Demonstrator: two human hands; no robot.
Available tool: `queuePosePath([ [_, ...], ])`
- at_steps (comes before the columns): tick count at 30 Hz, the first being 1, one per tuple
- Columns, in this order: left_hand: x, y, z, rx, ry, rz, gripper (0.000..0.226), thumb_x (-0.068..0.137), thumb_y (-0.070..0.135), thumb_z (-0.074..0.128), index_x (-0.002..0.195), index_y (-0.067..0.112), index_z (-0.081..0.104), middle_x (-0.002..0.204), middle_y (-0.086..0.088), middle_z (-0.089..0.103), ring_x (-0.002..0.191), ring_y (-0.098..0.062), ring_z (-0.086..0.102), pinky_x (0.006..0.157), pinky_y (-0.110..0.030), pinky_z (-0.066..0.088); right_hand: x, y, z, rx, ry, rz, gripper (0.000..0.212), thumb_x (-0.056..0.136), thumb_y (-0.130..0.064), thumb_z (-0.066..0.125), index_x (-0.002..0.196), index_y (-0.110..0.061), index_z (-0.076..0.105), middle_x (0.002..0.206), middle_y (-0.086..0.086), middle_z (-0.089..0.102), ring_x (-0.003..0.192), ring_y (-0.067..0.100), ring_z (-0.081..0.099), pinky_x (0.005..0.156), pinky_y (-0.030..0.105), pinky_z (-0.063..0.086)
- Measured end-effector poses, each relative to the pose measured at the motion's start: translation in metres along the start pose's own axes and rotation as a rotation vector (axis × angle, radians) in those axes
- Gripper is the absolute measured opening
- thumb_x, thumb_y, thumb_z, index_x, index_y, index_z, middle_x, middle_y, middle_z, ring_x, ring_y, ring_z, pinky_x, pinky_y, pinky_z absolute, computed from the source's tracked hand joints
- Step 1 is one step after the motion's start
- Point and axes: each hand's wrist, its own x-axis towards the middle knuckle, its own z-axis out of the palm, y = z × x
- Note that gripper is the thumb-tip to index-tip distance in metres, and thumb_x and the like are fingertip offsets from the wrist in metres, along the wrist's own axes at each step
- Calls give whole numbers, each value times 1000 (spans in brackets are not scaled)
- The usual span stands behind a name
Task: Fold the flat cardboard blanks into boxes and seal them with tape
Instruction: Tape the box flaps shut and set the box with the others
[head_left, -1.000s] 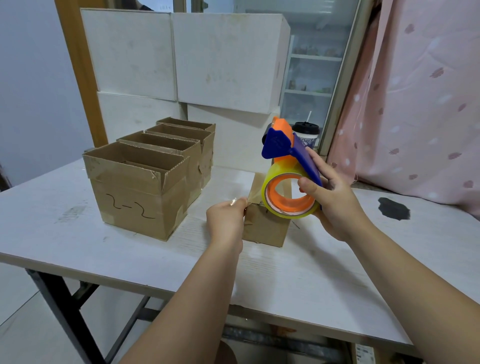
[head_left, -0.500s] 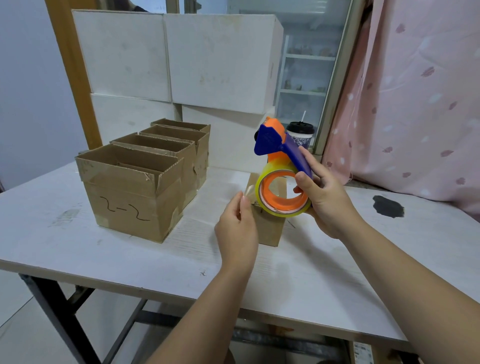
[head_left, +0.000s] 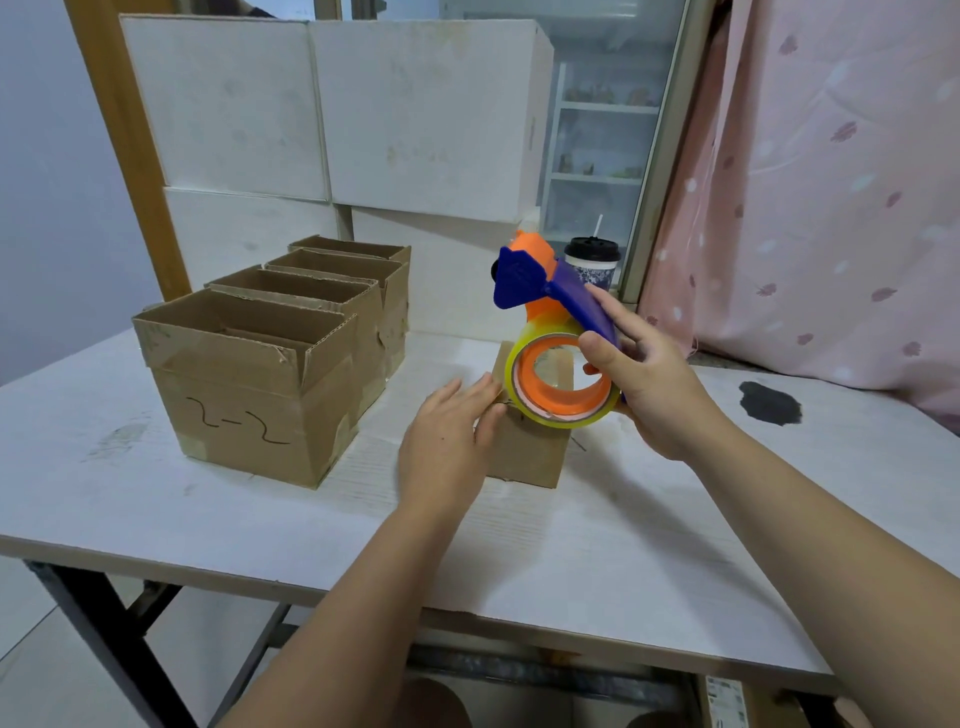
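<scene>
Right grip (head_left: 660, 384) wraps the tape dispenser (head_left: 558, 384) just above the small box (head_left: 530, 457) on the desk (head_left: 675, 519); left grip (head_left: 447, 447), fingers (head_left: 467, 397) straight, presses at the box's near top edge. Weak pressure there could let the tape peel or wrinkle when pulled.

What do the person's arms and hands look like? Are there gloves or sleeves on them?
No gloves and no sleeves that I can see. The left forearm and right forearm are bare to the picture's edge. The left hand and right hand show no rings, watch or bracelet.
</scene>
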Motion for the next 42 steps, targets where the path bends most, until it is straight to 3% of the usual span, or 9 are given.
queuePosePath([
  [5, 4, -3, -2, 159, 70, 126, 31, 96, 29, 51, 124, 26, 63, 117, 10, 66, 117, -19, 49, 83, -33, 46, 8, -13, -9, -411, -54, -84, 79, 64, -64, 61, 139, -51, 37, 128, -30, 49, 111, -8, 52, 87, 11, 42],
  [10, 5, -3, -6, 237, 189, 336, 19, 85, 18, 68, 102, 13, 74, 85, 2, 73, 77, -25, 62, 54, -30, 47, 12, -22, -22, -556, -172, -80, 73, 64, -68, 61, 133, -56, 42, 129, -32, 49, 112, 0, 54, 97, 26, 44],
  [14, 4, -5, -7, 274, 247, 464, 25, 90, 24, 55, 97, 10, 74, 81, 2, 73, 68, -26, 61, 46, -29, 48, 16, -23, -28, -572, -198, -73, 68, 63, -72, 65, 127, -61, 46, 123, -34, 53, 107, -5, 55, 91, 23, 43],
  [19, 5, -11, -1, 368, 314, 518, 20, 88, 19, 62, 98, 8, 75, 95, 0, 74, 73, -26, 64, 47, -29, 49, 18, -20, -48, -588, -261, -53, 57, 62, -68, 67, 116, -68, 49, 107, -46, 55, 96, -15, 56, 76, 12, 41],
  [21, 5, -12, 2, 359, 306, 513, 18, 84, 14, 70, 100, 7, 74, 96, -2, 74, 77, -26, 66, 49, -30, 52, 16, -17, -57, -598, -295, -43, 59, 59, -69, 66, 115, -70, 49, 109, -44, 55, 98, -13, 57, 76, 10, 42],
  [27, 2, -9, 9, 259, 191, 444, 29, 90, 21, 55, 107, 3, 71, 105, -13, 71, 87, -30, 70, 56, -40, 58, 15, 4, -72, -518, -278, -15, 56, 67, -55, 69, 118, -69, 49, 116, -30, 59, 101, 1, 59, 86, 18, 46],
  [34, 0, -4, 7, 207, 150, 402, 28, 85, 10, 61, 109, 0, 69, 110, -19, 68, 93, -35, 68, 63, -45, 58, 9, 26, -77, -315, -202, -20, 55, 69, -43, 70, 115, -67, 52, 109, -24, 64, 83, 0, 60, 76, 20, 53],
  [39, 1, 13, 5, 281, -38, 270, 52, 86, 38, 63, 134, 22, 50, 107, -8, 56, 94, -24, 54, 63, -29, 41, 5, 31, -73, -281, -182, -29, 51, 69, -62, 65, 117, -68, 49, 102, -32, 61, 79, -2, 58, 71, 16, 51],
  [42, 3, 27, 5, 433, -35, 250, 34, 89, 43, 55, 116, 23, 58, 106, -5, 48, 95, -21, 46, 63, -27, 36, 4, 33, -71, -291, -142, -46, 40, 79, -74, 49, 118, -68, 47, 89, -24, 59, 73, -2, 52, 70, 15, 47],
])
